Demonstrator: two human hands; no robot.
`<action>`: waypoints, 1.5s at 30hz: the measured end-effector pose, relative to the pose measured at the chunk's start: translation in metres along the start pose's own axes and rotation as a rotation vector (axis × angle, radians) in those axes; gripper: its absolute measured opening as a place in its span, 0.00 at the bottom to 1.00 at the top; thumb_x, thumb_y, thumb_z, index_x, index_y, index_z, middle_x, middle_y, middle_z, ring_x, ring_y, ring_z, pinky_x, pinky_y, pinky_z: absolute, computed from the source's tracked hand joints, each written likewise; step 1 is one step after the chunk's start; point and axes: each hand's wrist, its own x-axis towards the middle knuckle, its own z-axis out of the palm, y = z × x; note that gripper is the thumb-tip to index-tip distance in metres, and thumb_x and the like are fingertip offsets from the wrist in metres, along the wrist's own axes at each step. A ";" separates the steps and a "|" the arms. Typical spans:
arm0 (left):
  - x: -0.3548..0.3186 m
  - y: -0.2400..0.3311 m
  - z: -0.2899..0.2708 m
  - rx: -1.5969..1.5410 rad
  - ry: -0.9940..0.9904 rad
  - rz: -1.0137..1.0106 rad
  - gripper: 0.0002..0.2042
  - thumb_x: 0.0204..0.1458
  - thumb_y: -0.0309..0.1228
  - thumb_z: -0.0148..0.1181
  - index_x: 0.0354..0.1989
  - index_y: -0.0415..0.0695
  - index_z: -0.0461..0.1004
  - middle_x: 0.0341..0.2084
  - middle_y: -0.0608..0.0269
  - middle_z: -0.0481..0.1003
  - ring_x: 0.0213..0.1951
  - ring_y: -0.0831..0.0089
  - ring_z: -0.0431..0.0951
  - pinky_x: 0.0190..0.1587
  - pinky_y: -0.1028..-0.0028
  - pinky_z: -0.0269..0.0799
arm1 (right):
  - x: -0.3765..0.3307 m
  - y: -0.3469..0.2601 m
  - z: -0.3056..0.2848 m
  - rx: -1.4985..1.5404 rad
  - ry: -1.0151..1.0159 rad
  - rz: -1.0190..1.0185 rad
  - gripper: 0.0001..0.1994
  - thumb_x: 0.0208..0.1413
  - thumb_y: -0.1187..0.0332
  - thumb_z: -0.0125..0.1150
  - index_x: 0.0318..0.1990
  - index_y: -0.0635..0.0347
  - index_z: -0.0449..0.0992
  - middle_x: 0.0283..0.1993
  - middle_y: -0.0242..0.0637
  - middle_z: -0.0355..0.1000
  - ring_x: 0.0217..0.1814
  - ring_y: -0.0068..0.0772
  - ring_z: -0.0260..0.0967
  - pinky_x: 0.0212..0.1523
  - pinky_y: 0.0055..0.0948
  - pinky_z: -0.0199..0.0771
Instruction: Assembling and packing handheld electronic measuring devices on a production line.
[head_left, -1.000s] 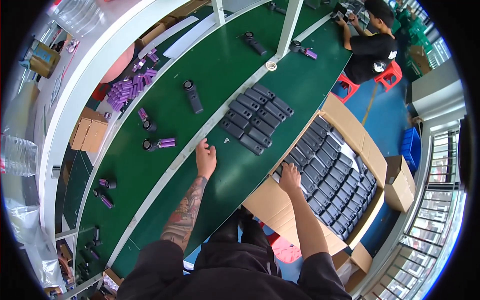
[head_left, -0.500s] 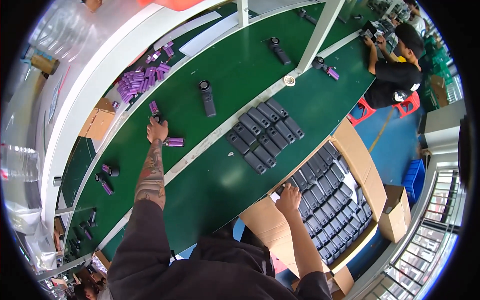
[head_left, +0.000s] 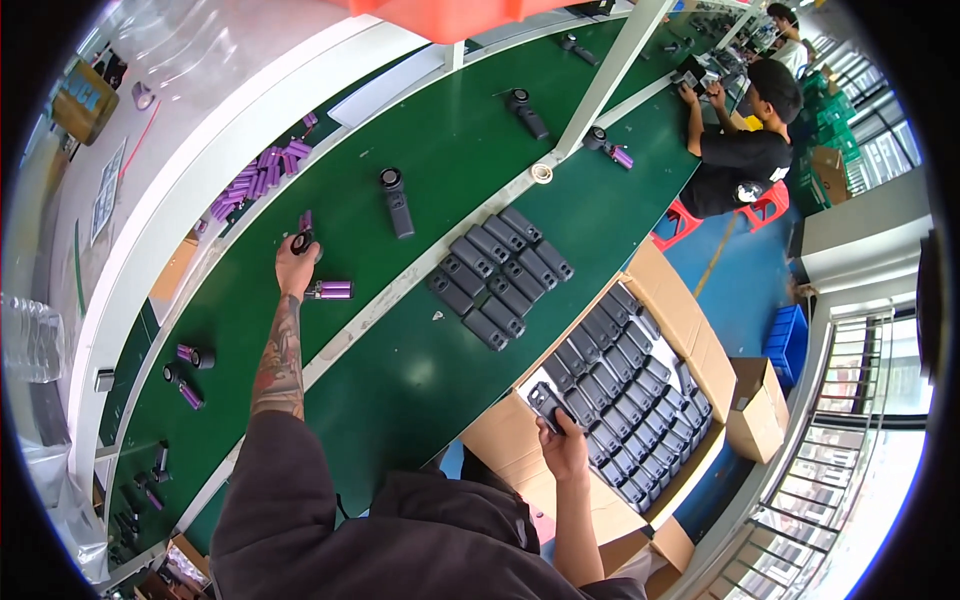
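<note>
My left hand (head_left: 294,268) is closed on a round black device head (head_left: 302,242), with a purple battery pack (head_left: 306,220) showing just beyond it. Close to that wrist, another purple battery pack (head_left: 333,290) lies on the green bench (head_left: 365,440). Over the near edge of an open cardboard box (head_left: 718,350), my right hand (head_left: 566,448) grips a black handle shell (head_left: 547,402), tilted up from the rows. Many similar black shells (head_left: 630,385) fill the box. On the bench lies a block of black shells (head_left: 500,270) in rows.
A white rail (head_left: 400,290) runs along the bench. Assembled black devices (head_left: 396,203) and a tape roll (head_left: 541,173) lie about it. Purple batteries (head_left: 262,175) are heaped at the far edge. A white post (head_left: 610,85) rises from the bench. A co-worker (head_left: 745,140) sits at far right.
My right hand has lifted a black shell from the box and drawn it toward me. My left hand has raised the round head slightly. The whole view has shifted left.
</note>
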 end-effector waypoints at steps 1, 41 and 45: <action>-0.010 0.007 0.000 -0.151 0.031 0.070 0.26 0.54 0.42 0.63 0.58 0.41 0.68 0.42 0.55 0.77 0.45 0.58 0.78 0.50 0.60 0.72 | 0.001 0.001 0.001 0.044 -0.045 0.066 0.14 0.58 0.82 0.54 0.51 0.77 0.69 0.42 0.53 0.76 0.38 0.35 0.78 0.37 0.15 0.80; -0.241 0.221 -0.022 -1.552 -0.715 0.063 0.22 0.56 0.23 0.53 0.60 0.36 0.62 0.51 0.51 0.71 0.67 0.56 0.63 0.69 0.62 0.57 | -0.003 0.023 0.218 -1.345 -0.408 -0.300 0.21 0.53 0.78 0.61 0.55 0.64 0.68 0.42 0.42 0.75 0.37 0.33 0.75 0.39 0.27 0.73; -0.251 0.214 -0.012 -1.392 -0.770 0.062 0.22 0.57 0.25 0.56 0.59 0.36 0.62 0.49 0.52 0.72 0.63 0.60 0.68 0.66 0.67 0.60 | 0.000 0.027 0.220 -1.510 -0.333 -0.516 0.22 0.53 0.76 0.60 0.56 0.61 0.65 0.37 0.45 0.76 0.35 0.39 0.76 0.37 0.32 0.74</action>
